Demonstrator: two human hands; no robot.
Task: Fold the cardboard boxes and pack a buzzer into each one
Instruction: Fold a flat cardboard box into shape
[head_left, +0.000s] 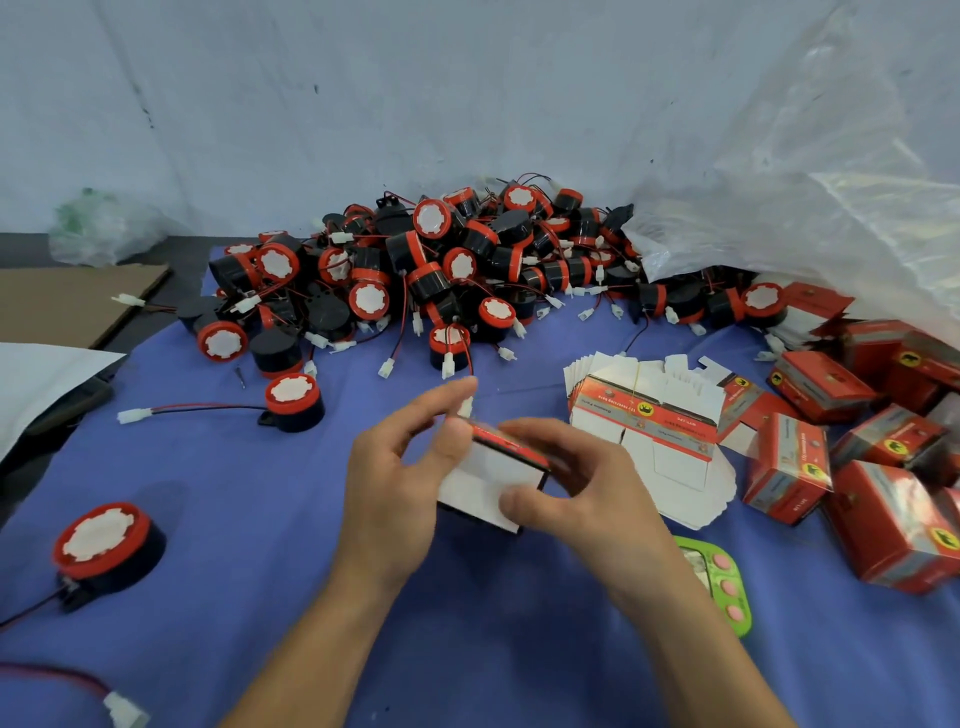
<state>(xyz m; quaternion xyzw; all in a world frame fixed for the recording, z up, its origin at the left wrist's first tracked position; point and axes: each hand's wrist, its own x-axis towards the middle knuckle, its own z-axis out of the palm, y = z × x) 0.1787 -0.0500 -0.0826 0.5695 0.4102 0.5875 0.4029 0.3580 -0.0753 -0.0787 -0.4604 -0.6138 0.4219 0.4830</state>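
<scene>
Most of the frame is blue cloth (249, 545) over the table, with a clear plastic bag (831, 182) spilling in from the upper right. Buzzer pile (431, 265) runs across the upper middle: dozens of black-and-red round units, thin red/black leads with white plugs tangled through. Closed red boxes (883, 525) are heaped at the right edge, and a fanned stack of flat blanks (649, 421) lies just left of them. Task's thing now is one small box (493, 475), held above the cloth at frame centre, red printed face on top, white flap toward the camera. Left hand (395, 488) grips its left end, thumb on top, fingers curled behind, index stretched further out toward a white plug near its tip. Right hand (582, 483) pinches the right end, thumb pressed on the white flap, fingers curled over the far top edge. Cannot tell whether a buzzer is already inside; something dark shows under the flap. Handling, as a guess: thin card, very light, stiff along creases, crushes if squeezed mid-panel, glossy print slightly slick, so hold at corners and edges and push flaps near their folds. Buzzers look like hard plastic, heavier than the box, not fragile, but leads snag, so lift by the round body, not the wire. Loose buzzer (293, 402) sits left of centre, second loose buzzer (104, 543) lower left, green gadget (722, 582) with pink buttons beside the right wrist.
</scene>
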